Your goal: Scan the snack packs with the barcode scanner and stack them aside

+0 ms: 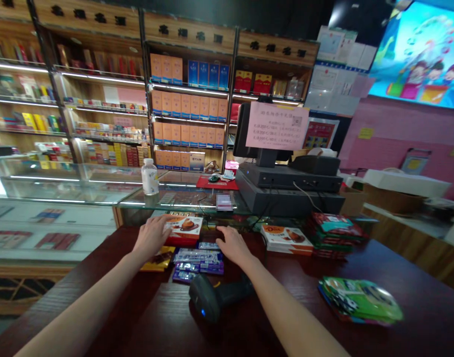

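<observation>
My left hand (151,237) holds the left end of a white-and-red chocolate box (190,225), part of a small stack, its fingers partly hidden behind the box. To the right of that stack, my right hand (233,244) hovers over the table with loosely curved fingers and nothing visible in it. Between the hands lie several purple-wrapped bars (199,256). A yellow chocolate packet (158,260) rests under my left wrist. Closer to me, a black barcode scanner (208,300) lies on the dark wooden table (152,317), partly behind my right forearm.
More white chocolate boxes (286,239) and a stack of red-green packets (334,233) stand at right, with green panda packets (360,300) nearer. Behind are a glass counter (174,186), a white bottle (150,177), a cash-register monitor (243,131) and stocked shelves.
</observation>
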`<act>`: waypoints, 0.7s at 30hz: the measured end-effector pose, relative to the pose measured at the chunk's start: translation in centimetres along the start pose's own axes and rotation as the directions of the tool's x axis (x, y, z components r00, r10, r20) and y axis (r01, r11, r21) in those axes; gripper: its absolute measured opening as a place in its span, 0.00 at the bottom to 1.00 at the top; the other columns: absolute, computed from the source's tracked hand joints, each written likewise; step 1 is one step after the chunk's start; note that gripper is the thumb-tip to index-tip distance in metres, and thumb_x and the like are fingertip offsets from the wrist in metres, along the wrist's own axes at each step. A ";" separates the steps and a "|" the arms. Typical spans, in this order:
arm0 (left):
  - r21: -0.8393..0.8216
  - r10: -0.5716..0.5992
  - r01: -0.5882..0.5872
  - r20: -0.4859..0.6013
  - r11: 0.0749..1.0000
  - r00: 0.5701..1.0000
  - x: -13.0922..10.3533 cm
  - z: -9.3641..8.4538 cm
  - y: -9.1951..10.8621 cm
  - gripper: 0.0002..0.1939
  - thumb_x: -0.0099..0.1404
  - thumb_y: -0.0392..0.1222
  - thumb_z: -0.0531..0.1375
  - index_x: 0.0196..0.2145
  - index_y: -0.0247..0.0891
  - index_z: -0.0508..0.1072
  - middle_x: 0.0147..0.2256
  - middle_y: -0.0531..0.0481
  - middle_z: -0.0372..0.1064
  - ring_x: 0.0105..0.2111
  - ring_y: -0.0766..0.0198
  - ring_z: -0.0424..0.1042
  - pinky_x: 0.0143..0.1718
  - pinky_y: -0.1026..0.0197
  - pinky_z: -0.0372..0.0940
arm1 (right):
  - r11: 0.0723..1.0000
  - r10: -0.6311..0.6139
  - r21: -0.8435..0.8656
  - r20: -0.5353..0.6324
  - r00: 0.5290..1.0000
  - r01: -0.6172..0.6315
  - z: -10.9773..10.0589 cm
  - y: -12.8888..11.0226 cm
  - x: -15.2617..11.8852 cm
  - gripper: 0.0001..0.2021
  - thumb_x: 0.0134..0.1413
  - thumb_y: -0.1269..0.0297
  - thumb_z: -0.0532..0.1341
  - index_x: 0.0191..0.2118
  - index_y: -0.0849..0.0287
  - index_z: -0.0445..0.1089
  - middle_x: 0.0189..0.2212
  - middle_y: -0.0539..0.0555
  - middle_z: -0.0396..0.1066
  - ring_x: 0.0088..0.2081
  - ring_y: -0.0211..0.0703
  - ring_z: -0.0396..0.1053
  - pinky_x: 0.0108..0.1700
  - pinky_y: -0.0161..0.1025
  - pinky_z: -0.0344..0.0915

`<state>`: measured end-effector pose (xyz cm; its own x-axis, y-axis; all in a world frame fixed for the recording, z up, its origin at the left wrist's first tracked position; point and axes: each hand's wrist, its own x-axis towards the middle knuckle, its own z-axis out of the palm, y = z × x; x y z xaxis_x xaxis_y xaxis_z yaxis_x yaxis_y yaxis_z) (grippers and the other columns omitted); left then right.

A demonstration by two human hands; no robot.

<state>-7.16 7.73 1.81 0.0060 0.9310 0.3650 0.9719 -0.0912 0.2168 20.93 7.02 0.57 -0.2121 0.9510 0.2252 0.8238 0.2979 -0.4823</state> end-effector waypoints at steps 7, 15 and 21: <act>-0.010 -0.155 0.155 0.003 0.988 0.988 0.4 0.7 -3.1 0.27 0.67 0.51 0.53 0.62 0.42 0.65 0.57 0.40 0.70 0.60 0.42 0.63 0.55 0.41 0.62 | 0.989 0.003 0.145 0.046 0.999 -0.010 1.7 -1.6 1.9 0.27 0.57 0.66 0.60 0.63 0.59 0.66 0.58 0.59 0.71 0.60 0.49 0.69 0.62 0.43 0.62; -0.151 -0.312 0.313 0.034 0.938 0.950 1.2 1.9 -4.9 0.29 0.71 0.52 0.45 0.64 0.37 0.60 0.56 0.40 0.72 0.58 0.46 0.69 0.56 0.45 0.63 | 0.898 -0.028 0.439 0.120 0.992 -0.028 3.3 -2.4 3.5 0.33 0.54 0.68 0.63 0.67 0.58 0.59 0.58 0.59 0.72 0.61 0.47 0.68 0.62 0.42 0.62; -0.270 -0.384 0.378 0.032 0.886 0.923 1.4 1.7 -5.1 0.32 0.72 0.54 0.41 0.66 0.33 0.57 0.51 0.39 0.76 0.55 0.50 0.73 0.54 0.51 0.66 | 0.810 -0.040 0.585 0.133 0.990 -0.046 5.2 -2.5 4.3 0.39 0.53 0.70 0.64 0.70 0.58 0.52 0.62 0.59 0.68 0.63 0.46 0.65 0.63 0.44 0.61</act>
<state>-11.73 10.07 -0.35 -0.3597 0.9056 0.2246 0.7999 0.1754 0.5739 15.27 10.76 -1.69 -0.3133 0.9407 0.1297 0.3692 0.2465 -0.8960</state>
